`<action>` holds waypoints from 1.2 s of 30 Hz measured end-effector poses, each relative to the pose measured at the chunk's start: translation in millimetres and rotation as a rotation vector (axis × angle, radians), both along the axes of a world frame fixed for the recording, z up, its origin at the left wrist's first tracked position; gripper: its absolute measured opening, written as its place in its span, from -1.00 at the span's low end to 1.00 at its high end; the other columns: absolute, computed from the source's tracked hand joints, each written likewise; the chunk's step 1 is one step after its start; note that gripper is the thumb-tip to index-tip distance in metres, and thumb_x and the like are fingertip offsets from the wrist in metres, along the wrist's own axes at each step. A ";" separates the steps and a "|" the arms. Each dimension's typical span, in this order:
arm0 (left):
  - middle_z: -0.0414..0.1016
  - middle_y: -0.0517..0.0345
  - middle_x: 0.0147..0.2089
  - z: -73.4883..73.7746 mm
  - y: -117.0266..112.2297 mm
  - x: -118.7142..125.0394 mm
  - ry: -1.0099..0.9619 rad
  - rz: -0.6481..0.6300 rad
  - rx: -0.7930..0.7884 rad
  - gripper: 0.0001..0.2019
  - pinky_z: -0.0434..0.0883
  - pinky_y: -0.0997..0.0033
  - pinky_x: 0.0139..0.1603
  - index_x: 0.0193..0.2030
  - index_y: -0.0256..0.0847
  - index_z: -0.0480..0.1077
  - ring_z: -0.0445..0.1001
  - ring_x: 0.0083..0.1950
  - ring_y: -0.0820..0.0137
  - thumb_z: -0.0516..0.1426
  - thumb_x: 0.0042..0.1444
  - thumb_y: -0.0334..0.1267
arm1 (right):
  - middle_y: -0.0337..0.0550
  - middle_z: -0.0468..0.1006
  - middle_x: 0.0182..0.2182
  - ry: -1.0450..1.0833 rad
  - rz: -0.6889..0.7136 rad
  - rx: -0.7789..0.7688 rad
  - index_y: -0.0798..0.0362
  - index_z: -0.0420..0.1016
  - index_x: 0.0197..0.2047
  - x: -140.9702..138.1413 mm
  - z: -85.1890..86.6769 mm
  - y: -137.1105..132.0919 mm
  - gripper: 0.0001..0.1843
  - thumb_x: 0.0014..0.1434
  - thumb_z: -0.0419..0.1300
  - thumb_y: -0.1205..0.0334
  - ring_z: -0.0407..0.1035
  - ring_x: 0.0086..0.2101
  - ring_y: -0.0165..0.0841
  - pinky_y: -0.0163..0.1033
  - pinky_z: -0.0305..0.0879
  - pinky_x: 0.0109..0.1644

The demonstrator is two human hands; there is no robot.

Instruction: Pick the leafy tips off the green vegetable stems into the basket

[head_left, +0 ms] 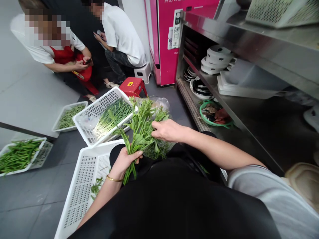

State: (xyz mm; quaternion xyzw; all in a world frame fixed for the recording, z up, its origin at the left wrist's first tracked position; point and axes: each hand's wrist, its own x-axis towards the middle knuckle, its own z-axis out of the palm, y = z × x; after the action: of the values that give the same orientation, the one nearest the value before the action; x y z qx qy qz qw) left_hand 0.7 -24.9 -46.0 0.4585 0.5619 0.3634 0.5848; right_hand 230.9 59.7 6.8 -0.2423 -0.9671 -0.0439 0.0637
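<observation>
My left hand, with a gold bangle at the wrist, is wrapped round the stems of a bunch of leafy greens. Cut stem ends stick out below the fist, and the leaves point up and away from me. At the right side of the bunch, my right hand is closed with thumb and fingertips pinching leafy greens; the exact piece is partly hidden. Below my left forearm, a white perforated basket holds a few loose leaves. Under the bunch, more greens lie in a clear plastic bag, partly covered.
Beyond stands a white basket of scallions. Green beans and long green stalks fill baskets at left. A red stool and two seated people are ahead. A steel shelf with dishes and a green colander flanks my right.
</observation>
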 end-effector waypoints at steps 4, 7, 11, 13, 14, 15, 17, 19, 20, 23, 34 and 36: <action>0.43 0.14 -0.58 -4.5 0.4 1.8 -0.044 0.038 -0.046 -0.77 0.24 0.52 -0.63 -0.52 -0.34 0.39 0.30 -0.65 0.53 0.30 -0.14 -0.22 | -0.11 0.35 -0.22 0.003 0.062 -0.086 0.07 0.44 -0.25 -4.9 -1.1 0.7 -0.69 0.25 -0.02 0.05 0.11 -0.54 -0.54 -0.30 -0.24 -0.52; 0.43 0.15 -0.59 -3.7 0.6 2.9 -0.064 0.054 -0.057 -0.78 0.23 0.53 -0.64 -0.52 -0.33 0.39 0.29 -0.65 0.53 0.30 -0.14 -0.23 | -0.12 0.38 -0.25 0.040 0.020 -0.151 0.09 0.42 -0.25 -6.1 -8.0 0.7 -0.75 0.25 -0.01 0.14 0.13 -0.53 -0.54 -0.31 -0.22 -0.52; 0.43 0.15 -0.59 -0.5 0.3 3.2 -0.066 0.046 -0.066 -0.79 0.23 0.53 -0.64 -0.52 -0.32 0.40 0.30 -0.65 0.53 0.30 -0.15 -0.23 | -0.17 0.41 -0.26 0.182 -0.027 -0.192 0.05 0.40 -0.14 -4.8 -16.9 1.8 -0.77 0.27 -0.04 0.20 0.22 -0.45 -0.50 -0.34 -0.14 -0.50; 0.43 0.14 -0.59 0.2 0.1 3.5 -0.068 0.029 -0.053 -0.78 0.22 0.54 -0.64 -0.53 -0.33 0.41 0.29 -0.65 0.54 0.29 -0.13 -0.21 | -0.18 0.41 -0.27 0.175 -0.024 -0.180 -0.03 0.41 -0.09 -4.1 -19.8 3.1 -0.75 0.26 -0.02 0.15 0.21 -0.46 -0.50 -0.34 -0.16 -0.51; 0.42 0.14 -0.61 0.2 0.0 3.9 -0.071 0.020 -0.050 -0.76 0.21 0.55 -0.65 -0.54 -0.34 0.42 0.28 -0.66 0.54 0.27 -0.10 -0.18 | -0.19 0.41 -0.29 0.156 -0.020 -0.176 -0.05 0.42 -0.07 -4.0 -20.6 3.6 -0.74 0.25 -0.01 0.12 0.21 -0.47 -0.50 -0.34 -0.17 -0.51; 0.40 0.14 -0.63 0.0 -0.1 4.4 -0.076 0.015 -0.052 -0.74 0.19 0.55 -0.66 -0.55 -0.34 0.42 0.27 -0.67 0.55 0.25 -0.06 -0.15 | -0.19 0.41 -0.31 0.140 -0.016 -0.178 -0.07 0.42 -0.07 -4.1 -20.9 4.0 -0.74 0.25 0.01 0.10 0.21 -0.48 -0.50 -0.34 -0.19 -0.51; 0.35 0.15 -0.68 -1.2 -0.1 5.6 -0.087 0.015 -0.073 -0.69 0.16 0.55 -0.69 -0.55 -0.34 0.43 0.25 -0.69 0.54 0.19 0.01 -0.11 | -0.19 0.42 -0.31 0.125 -0.013 -0.194 -0.07 0.44 -0.09 -5.2 -19.6 3.3 -0.74 0.23 0.02 0.08 0.23 -0.46 -0.48 -0.34 -0.19 -0.51; 0.35 0.16 -0.69 -3.1 0.3 6.7 -0.099 0.033 -0.083 -0.70 0.17 0.55 -0.68 -0.54 -0.35 0.44 0.25 -0.69 0.54 0.19 0.02 -0.12 | -0.17 0.43 -0.29 0.103 -0.043 -0.208 -0.02 0.46 -0.15 -7.7 -17.0 -0.3 -0.77 0.23 0.02 0.14 0.25 -0.45 -0.47 -0.34 -0.16 -0.51; 0.37 0.16 -0.67 -4.1 0.7 7.1 -0.105 0.048 -0.078 -0.73 0.19 0.55 -0.66 -0.54 -0.35 0.44 0.26 -0.68 0.54 0.21 -0.01 -0.15 | -0.14 0.43 -0.29 0.084 -0.072 -0.211 0.03 0.46 -0.18 -9.5 -15.9 -3.2 -0.77 0.23 0.01 0.18 0.26 -0.45 -0.47 -0.35 -0.14 -0.51; 0.41 0.16 -0.62 -7.0 2.5 7.4 -0.105 0.095 -0.044 -0.79 0.23 0.55 -0.61 -0.54 -0.34 0.43 0.30 -0.63 0.54 0.28 -0.10 -0.22 | -0.04 0.43 -0.30 0.052 -0.164 -0.206 0.15 0.43 -0.25 -16.8 -16.9 -14.0 -0.76 0.21 -0.04 0.28 0.28 -0.48 -0.44 -0.35 -0.05 -0.49; 0.36 0.17 -0.68 -11.8 -3.0 -6.5 -0.074 0.115 0.011 -0.81 0.21 0.53 -0.61 -0.54 -0.34 0.44 0.29 -0.63 0.51 0.27 -0.09 -0.24 | -0.37 0.28 -0.63 1.474 -0.521 -0.711 0.08 0.33 -0.38 51.6 -12.8 17.0 -0.85 0.06 0.16 0.17 0.18 -0.65 -0.55 -0.41 0.08 -0.61; 0.38 0.15 -0.66 -12.7 -4.0 -10.5 -0.080 0.095 0.001 -0.82 0.21 0.54 -0.61 -0.52 -0.34 0.45 0.30 -0.62 0.51 0.27 -0.10 -0.25 | -0.40 0.23 -0.64 1.752 -0.590 -0.604 0.06 0.28 -0.43 90.9 2.6 33.1 -0.85 0.01 0.19 0.20 0.16 -0.67 -0.58 -0.43 -0.02 -0.65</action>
State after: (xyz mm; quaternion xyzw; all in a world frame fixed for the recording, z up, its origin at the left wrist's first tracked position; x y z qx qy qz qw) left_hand -9.8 -28.9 -58.6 0.4167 0.5590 0.4093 0.5885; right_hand 321.8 92.7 9.4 -0.4281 -0.4480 0.3878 0.6824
